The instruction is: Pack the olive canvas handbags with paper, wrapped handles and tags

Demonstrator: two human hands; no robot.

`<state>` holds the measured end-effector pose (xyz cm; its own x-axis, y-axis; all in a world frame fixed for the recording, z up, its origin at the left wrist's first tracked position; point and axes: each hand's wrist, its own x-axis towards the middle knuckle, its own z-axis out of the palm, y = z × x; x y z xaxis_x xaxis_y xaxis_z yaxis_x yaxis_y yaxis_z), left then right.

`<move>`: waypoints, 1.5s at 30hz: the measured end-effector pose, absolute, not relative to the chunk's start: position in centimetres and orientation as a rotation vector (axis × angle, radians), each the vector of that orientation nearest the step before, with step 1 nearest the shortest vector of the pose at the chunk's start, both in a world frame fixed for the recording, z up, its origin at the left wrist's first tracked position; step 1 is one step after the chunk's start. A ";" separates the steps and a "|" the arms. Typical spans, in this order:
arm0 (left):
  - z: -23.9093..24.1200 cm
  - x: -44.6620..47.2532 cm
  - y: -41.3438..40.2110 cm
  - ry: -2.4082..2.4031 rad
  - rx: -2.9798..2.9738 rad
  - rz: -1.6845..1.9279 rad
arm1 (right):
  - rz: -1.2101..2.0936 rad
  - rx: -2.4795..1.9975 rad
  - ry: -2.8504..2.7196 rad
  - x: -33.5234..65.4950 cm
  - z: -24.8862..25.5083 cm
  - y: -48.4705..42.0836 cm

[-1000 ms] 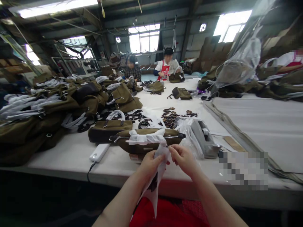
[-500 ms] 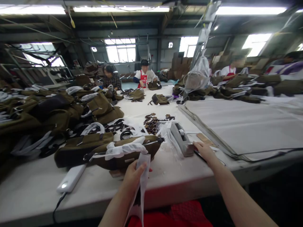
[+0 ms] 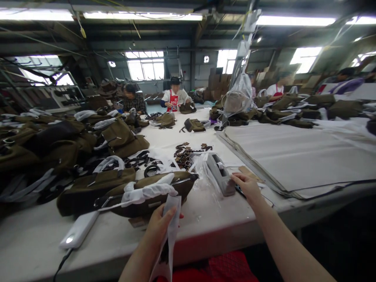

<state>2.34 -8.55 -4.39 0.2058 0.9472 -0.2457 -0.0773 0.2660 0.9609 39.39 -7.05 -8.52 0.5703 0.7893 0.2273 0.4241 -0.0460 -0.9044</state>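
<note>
Left hand (image 3: 160, 225) closed, thumb on top, gripping a long white papery strip (image 3: 174, 219). Strip rises to the end of a white-wrapped handle (image 3: 147, 194) and hangs below the hand toward the red-clad lap, a dark piece showing within its lower folds.

Right hand (image 3: 248, 188) reaches forward, palm down, fingers loosely bent. Fingertips at the near end of a grey, wedge-shaped tape dispenser (image 3: 214, 171); whether they pinch anything, cannot tell.

Wrapped handle belongs to an olive fabric bag with a silver zip (image 3: 132, 205), lying on the white-covered table (image 3: 205, 219) just beyond the left hand. Crumpled clear plastic (image 3: 202, 170) against the dispenser's left side; flat brown card (image 3: 251, 173) beyond the right hand.

Left of the bag, a second olive bag with dark base (image 3: 85, 192). In front of it, a white oblong device (image 3: 79, 231) with a dark cable (image 3: 62, 261).

Farther out: pile of small brown and metal pieces (image 3: 183, 156); large heap of olive bags (image 3: 64, 145) at left. Across the table, a co-worker in a red apron (image 3: 174, 102) beside another olive bag (image 3: 187, 107).
</note>
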 end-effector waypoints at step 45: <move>-6.5 0.7 -6.4 0.598 0.604 0.594 | 1.180 -1.352 -1.277 17.6 -8.3 -7.2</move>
